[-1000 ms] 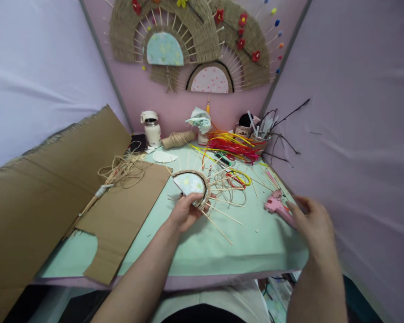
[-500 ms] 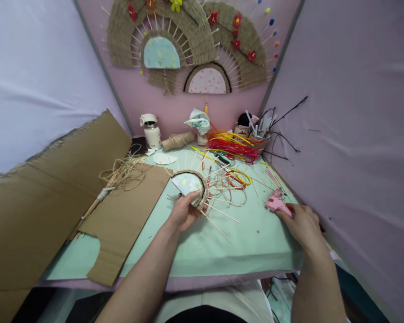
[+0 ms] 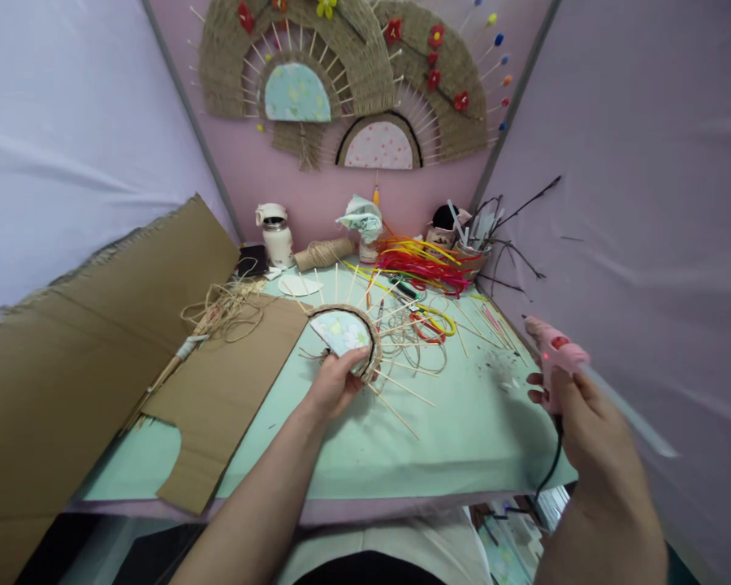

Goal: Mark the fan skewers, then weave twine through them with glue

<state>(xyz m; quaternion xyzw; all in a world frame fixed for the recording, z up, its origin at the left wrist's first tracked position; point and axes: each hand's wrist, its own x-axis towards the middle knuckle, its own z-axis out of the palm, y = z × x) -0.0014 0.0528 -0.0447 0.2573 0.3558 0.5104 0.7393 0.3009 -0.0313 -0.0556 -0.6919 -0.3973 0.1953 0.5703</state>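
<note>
My left hand [image 3: 336,383] grips the lower right edge of a half-round fan [image 3: 339,331], thumb on its pale floral face. Twine and a dark cord line the fan's curved rim, and thin sticks fan out from it. At the right, my right hand [image 3: 585,406] is wrapped round the handle of a pink glue gun [image 3: 557,355], raised above the table with its nozzle toward the upper left. A clear glue stick [image 3: 637,418] juts from its back, and a black cord hangs below. A small red light shows on its side.
Cardboard [image 3: 244,357] and a stick bundle [image 3: 179,353] lie at left. Behind are a white bottle [image 3: 276,242], a twine roll [image 3: 324,253] and red and yellow pipe cleaners [image 3: 423,264]. Red-handled scissors [image 3: 426,327] lie beyond the fan. Dark twigs [image 3: 517,256] stick out at right.
My right hand has lifted the glue gun off the table, up and to the right, and turned its nozzle upward. The left hand and fan stay nearly still.
</note>
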